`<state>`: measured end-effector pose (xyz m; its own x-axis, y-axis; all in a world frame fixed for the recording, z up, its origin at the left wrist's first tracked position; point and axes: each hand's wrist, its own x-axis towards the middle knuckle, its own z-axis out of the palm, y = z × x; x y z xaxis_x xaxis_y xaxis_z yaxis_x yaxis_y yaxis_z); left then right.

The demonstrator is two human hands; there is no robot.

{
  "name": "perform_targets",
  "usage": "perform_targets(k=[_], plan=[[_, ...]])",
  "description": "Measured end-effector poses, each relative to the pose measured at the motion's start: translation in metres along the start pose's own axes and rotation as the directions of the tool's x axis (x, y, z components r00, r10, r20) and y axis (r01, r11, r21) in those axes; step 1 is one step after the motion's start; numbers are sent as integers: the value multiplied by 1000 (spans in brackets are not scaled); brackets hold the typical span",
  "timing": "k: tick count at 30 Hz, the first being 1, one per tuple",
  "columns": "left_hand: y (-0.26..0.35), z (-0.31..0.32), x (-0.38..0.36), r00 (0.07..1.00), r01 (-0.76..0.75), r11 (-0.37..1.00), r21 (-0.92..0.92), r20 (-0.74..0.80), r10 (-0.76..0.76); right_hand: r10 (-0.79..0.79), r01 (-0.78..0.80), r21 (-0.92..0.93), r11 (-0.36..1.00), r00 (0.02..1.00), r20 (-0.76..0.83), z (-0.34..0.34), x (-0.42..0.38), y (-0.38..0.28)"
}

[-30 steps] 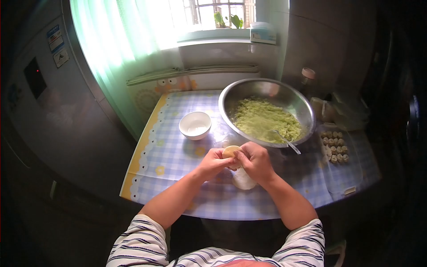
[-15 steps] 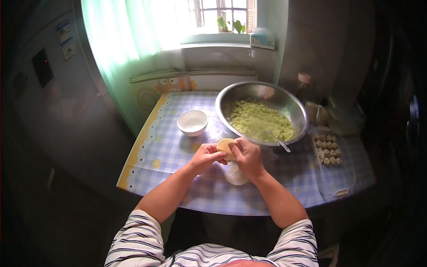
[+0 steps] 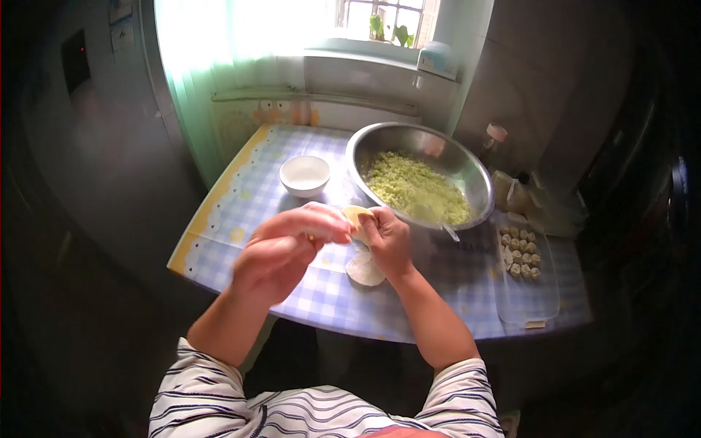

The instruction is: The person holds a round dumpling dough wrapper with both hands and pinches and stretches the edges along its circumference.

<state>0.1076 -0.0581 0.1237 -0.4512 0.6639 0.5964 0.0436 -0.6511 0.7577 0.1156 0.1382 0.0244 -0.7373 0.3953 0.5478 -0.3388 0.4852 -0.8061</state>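
Note:
My right hand [image 3: 391, 241] pinches a round, pale yellow dough wrapper [image 3: 357, 217] above the table. Raised just left of it, my left hand [image 3: 281, 244] is larger in view and slightly blurred, its fingers stretched toward the wrapper's left edge; whether they touch it is unclear. Below the hands, a whitish round stack [image 3: 364, 270] lies on the checked cloth. Behind them stands a large steel bowl [image 3: 478, 179] of chopped green filling [image 3: 416, 186], with a spoon handle [image 3: 450, 233] over its near rim. A white bowl [image 3: 304, 176] sits to the left.
At the right, a clear plastic tray [image 3: 526, 303] holds several small dumplings [image 3: 520, 252]. Jars and a pink-capped bottle [image 3: 495, 136] stand behind it. The blue checked tablecloth [image 3: 219, 241] has a yellow border. A tissue box [image 3: 437, 62] is on the windowsill.
My left hand has come off the wrapper's near side, risen and moved left, its fingers straightened. My right hand still holds the wrapper. The whole view has shifted slightly.

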Motion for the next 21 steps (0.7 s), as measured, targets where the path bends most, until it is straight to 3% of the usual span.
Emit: perform_targets(k=[4,6,8,9,21], plan=[[53,52,-1,940,-134,975,-176,290,181,-8,8,-13,1000,1000,2,0,0,2],[71,79,-8,968,-136,981,-141,193,161,-24,24,-32,999,1000,-9,0,1,3],[92,109,-30,999,-27,999,-40,-48,25,-22,21,-27,999,1000,-19,0,1,2],[98,114,-33,996,-4,1000,-16,-88,2,-20,20,-31,999,1000,-13,0,1,0],[91,88,-39,997,46,998,-44,70,-42,-44,44,-13,999,999,-12,1,1,0]])
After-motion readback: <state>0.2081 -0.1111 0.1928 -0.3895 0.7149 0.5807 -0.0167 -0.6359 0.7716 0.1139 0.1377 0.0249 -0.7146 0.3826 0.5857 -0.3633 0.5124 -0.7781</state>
